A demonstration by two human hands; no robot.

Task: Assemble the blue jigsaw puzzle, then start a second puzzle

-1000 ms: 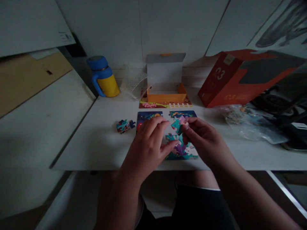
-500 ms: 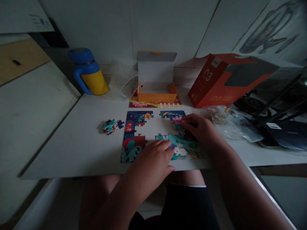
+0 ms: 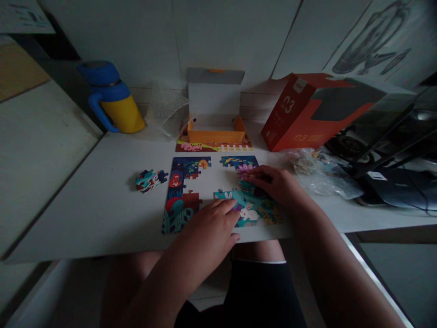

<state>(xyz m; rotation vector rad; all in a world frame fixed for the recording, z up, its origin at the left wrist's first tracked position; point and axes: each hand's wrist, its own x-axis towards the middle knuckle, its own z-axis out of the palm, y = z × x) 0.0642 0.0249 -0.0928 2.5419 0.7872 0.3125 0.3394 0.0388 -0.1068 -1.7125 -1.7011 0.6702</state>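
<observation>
Right now the puzzle (image 3: 184,196) lies flat near the front edge of the white table (image 3: 102,205), straight ahead of me, partly built: a dark column of joined pieces on its left, a small block at its top right, a strip with a white rabbit along its bottom, and a bare gap in the middle.

My left hand (image 3: 213,228) rests knuckles up at the puzzle's 6 o'clock edge, fingers loosely bent, tips pressing on the bottom strip and gripping nothing. My right hand (image 3: 273,182) lies over the 3 o'clock side, fingertips down on the pieces between the top-right block and the rabbit strip. Whether it pinches a piece I cannot tell.

At 9 o'clock from the puzzle, apart from it, sits a small clump of loose pieces (image 3: 148,179). At 12 o'clock an open orange box (image 3: 215,132) stands on a second picture strip (image 3: 211,146), lid up against the wall. At 10 o'clock is a yellow bottle (image 3: 112,98) with a blue cap. At 2 o'clock a red carton (image 3: 307,114) lies tilted, and at 3 o'clock, just beyond my right hand, is a clear bag (image 3: 317,171) of pieces.
</observation>
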